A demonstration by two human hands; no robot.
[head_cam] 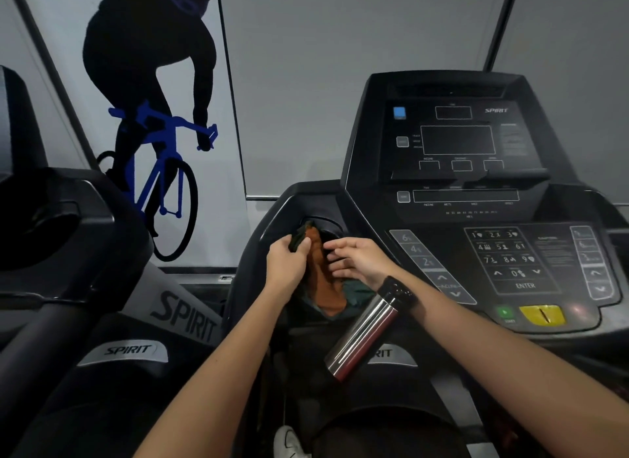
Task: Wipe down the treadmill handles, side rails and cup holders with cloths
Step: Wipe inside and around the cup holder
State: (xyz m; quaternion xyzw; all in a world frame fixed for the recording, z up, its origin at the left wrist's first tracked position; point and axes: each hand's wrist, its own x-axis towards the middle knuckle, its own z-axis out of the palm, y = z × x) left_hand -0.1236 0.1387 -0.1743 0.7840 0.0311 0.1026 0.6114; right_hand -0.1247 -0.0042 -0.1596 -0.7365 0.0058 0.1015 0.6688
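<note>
Cloths (pixel 321 270) sat bunched in left cup holder (pixel 289 212). My left hand (pixel 286 263) pinched dark cloth edge; right hand (pixel 357 258) hovered spread. Steel bottle (pixel 362 335) hung unsupported under right wrist — judged likely to drop.

SPIRIT on console (pixel 496 110) at 1 o'clock, keypad (pixel 507 258) digits 0–9 and ENTER at 3 o'clock, incline keys (pixel 416 249) 6, 4, 2, SPIRIT on neighbouring treadmill's upright (pixel 185 318) and badge (pixel 127 350) at 8 o'clock

An orange cloth (pixel 323 270) beside a dark green cloth (pixel 299 238); black treadmill console (pixel 459 192); silver flask (pixel 360 338); yellow safety key (pixel 542 315); blue-and-black cyclist mural (pixel 153 117).
</note>
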